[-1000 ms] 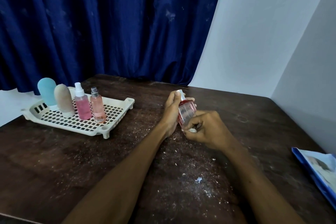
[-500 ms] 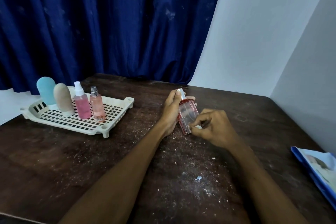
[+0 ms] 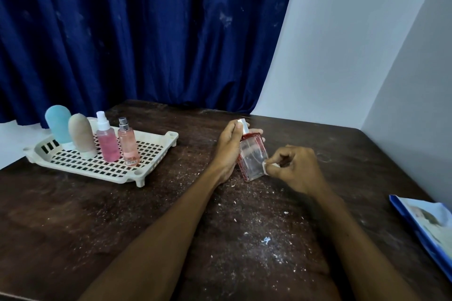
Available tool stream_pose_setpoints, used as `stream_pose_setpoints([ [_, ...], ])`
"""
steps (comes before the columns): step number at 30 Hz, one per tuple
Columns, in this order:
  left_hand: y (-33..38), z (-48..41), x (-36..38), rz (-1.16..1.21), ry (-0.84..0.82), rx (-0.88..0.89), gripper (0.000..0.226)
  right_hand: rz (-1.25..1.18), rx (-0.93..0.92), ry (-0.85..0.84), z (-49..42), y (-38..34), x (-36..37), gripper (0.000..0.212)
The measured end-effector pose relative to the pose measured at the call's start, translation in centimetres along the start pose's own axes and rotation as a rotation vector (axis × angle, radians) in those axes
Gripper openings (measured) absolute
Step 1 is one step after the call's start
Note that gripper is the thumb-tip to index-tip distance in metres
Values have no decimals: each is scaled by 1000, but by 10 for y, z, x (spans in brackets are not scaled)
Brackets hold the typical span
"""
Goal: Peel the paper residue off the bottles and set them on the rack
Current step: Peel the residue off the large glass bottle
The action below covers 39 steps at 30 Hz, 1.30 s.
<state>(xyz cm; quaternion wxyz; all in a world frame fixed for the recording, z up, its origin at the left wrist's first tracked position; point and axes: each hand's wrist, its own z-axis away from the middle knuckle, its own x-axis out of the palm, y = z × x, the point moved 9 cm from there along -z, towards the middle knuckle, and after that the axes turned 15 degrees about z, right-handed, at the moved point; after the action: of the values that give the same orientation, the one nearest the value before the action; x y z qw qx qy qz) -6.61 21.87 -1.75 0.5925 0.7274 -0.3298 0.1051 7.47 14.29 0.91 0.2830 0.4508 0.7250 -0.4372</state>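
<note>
Bottle axis: the clear red-edged rectangular glass bottle (image 3: 252, 159) leans sprayer-up over the dark wooden counter (image 3: 122, 215), with the left hand (image 3: 230, 146) closed in a grip round its left side. The right hand (image 3: 293, 168) pinches the white paper residue (image 3: 267, 166) at the lower right edge; the pull should run rightward.
</note>
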Motion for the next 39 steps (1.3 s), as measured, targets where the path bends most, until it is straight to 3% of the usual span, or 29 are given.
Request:
stream_pose_setpoints([
  [4,0,-1,3,1,-18,-7,32,47,33,183,0,7,-10,5],
  [7,-1,-1,3,7,-19,-1,34,88,-11,230,1,-1,-11,12],
  [14,-2,-1,-1,11,-7,-15,33,-15,-82,71,1,-15,-5,17],
  [19,-2,-2,1,20,-21,-12,35,39,41,196,1,0,-11,13],
  [22,-2,-1,3,18,-37,-5,35,56,20,264,3,-9,-12,17],
  [31,4,1,8,-67,-69,45,34,-42,117,119,2,8,-7,4],
  [39,3,6,23,-147,-186,32,32,56,-59,446,3,-18,-38,13],
])
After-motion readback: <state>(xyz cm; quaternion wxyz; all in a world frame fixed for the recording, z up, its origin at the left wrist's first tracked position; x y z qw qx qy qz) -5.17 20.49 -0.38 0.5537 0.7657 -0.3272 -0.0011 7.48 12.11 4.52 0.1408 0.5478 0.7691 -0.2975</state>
